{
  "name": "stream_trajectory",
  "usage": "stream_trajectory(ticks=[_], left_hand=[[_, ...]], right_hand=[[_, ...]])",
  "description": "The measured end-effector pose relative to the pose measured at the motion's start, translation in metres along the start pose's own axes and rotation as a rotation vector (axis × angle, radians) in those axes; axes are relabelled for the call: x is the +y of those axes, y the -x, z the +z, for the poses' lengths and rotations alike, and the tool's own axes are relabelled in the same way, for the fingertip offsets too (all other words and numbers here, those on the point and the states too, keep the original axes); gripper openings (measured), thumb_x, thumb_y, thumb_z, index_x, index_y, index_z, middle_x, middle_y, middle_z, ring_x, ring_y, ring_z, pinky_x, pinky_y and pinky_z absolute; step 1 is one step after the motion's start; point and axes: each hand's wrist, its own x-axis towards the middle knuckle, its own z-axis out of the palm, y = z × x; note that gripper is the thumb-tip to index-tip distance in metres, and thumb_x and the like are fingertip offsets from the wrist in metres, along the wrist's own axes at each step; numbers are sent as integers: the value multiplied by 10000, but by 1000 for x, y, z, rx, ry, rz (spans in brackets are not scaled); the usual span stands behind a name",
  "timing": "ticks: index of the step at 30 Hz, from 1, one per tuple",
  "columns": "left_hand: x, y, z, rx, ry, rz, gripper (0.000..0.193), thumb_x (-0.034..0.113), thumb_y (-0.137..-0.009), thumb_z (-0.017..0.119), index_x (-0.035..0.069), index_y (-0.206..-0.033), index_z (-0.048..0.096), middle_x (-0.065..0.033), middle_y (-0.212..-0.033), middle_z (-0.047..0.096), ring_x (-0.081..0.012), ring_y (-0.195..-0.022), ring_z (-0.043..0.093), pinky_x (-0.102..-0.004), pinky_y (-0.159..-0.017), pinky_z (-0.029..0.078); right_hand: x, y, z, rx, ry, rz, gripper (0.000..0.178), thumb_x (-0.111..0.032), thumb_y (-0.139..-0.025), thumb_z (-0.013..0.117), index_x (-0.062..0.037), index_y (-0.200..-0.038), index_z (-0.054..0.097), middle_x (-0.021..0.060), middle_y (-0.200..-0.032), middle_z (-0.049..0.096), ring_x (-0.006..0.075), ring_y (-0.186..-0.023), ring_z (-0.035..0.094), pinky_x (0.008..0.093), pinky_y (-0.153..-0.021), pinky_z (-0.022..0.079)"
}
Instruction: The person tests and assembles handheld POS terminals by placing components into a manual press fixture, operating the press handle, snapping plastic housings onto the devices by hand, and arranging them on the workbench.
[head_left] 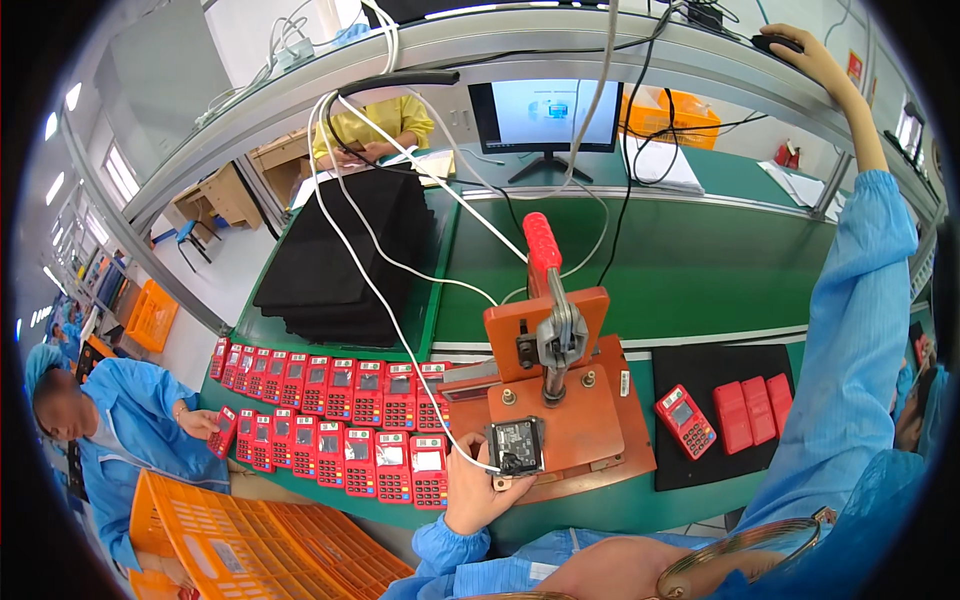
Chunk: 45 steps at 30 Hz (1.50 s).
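Observation:
My left hand (478, 488) grips a small square black circuit board (516, 447) by its left and lower edges, at the front of an orange-brown clamp fixture (555, 425). A white cable (390, 310) runs down to the board. Above the fixture rises a toggle clamp with a red handle (541, 240). My right arm is stretched far up to the right, where my right hand (812, 62) rests over a black computer mouse (778, 43) on the metal shelf. Part of the mouse is hidden under the fingers.
Rows of red card terminals (342, 388) lie left of the fixture; several more lie on a black mat (668, 365) at right. Behind stand a black foam stack (345, 260) and a monitor (546, 115). A co-worker (140, 420) at left touches one terminal beside an orange crate (240, 540).

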Motion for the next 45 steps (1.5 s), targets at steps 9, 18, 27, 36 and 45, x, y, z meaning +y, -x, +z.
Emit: stream_trajectory(ticks=[9, 18, 27, 36, 45], left_hand=[[-2, -1, -2, -120, 29, -110, 492, 367, -643, 777, 90, -1027, 642, -190, -1107, 450, -344, -1028, 437, -425, -863, 385], [-2, 0, -3, -116, 22, -112, 515, 372, -644, 778, 78, -1042, 634, -192, -1106, 454, -343, -1022, 439, -430, -863, 382], [-4, 0, -2, -123, 22, -113, 504, 362, -646, 775, 90, -1047, 637, -192, -1112, 456, -343, -1027, 435, -428, -871, 380], [-1, 0, -3, -117, 21, -110, 505, 364, -647, 772, 92, -1050, 638, -187, -1123, 454, -340, -1034, 429, -430, -873, 377], [-7, 0, 0, -81, 8, -55, 537, 379, -645, 768, 70, -1055, 614, -186, -1048, 485, -338, -973, 448, -437, -814, 372]], right_hand=[[2, 1, -2, -10, 15, -22, 352, -221, -892, 529, -76, -1211, 565, 91, -1192, 587, 203, -1088, 544, 294, -975, 389], [-32, 10, -5, 19, -40, 83, 355, -216, -889, 534, -107, -1226, 556, 83, -1163, 592, 183, -1083, 543, 288, -964, 396], [-17, 6, -4, 13, -37, 39, 332, -210, -880, 547, -90, -1189, 569, 77, -1140, 603, 170, -1058, 553, 287, -953, 404], [-1, 6, -2, 25, 8, -6, 331, -205, -878, 546, -83, -1184, 574, 79, -1152, 600, 188, -1068, 554, 291, -968, 396], [-10, 9, -1, 65, 29, 60, 348, -231, -878, 550, -122, -1208, 564, 87, -1146, 602, 188, -1064, 566, 307, -947, 417]])
